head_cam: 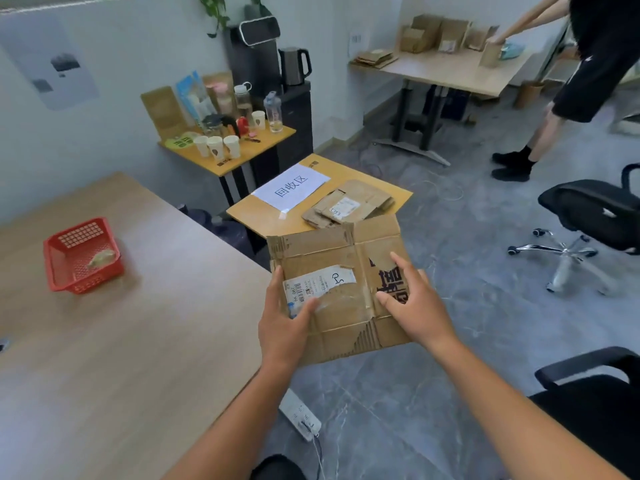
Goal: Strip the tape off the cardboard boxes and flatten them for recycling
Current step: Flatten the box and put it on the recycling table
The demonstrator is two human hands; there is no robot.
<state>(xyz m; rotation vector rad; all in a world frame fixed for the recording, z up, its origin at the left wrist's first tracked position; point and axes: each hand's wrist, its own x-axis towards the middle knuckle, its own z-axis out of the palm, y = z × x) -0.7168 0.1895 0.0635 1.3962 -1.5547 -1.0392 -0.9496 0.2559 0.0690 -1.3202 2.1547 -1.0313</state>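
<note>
1. The flattened cardboard box (341,258) is held in the air above the grey floor, just off the corner of the wooden table (138,341)
2. The left hand (282,327) pinches its left edge, thumb on top at the torn shipping label (322,282)
3. The right hand (415,306) lies spread on the right half; whether its outer fingers curl under cannot be told
4. Beyond, more flattened boxes (349,204) are stacked on a small yellow table (263,213)

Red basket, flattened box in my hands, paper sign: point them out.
red basket (90,280), head view, front wall
flattened box (318,251), head view, bare upper panel
paper sign (291,187), head view, middle of sheet
</note>
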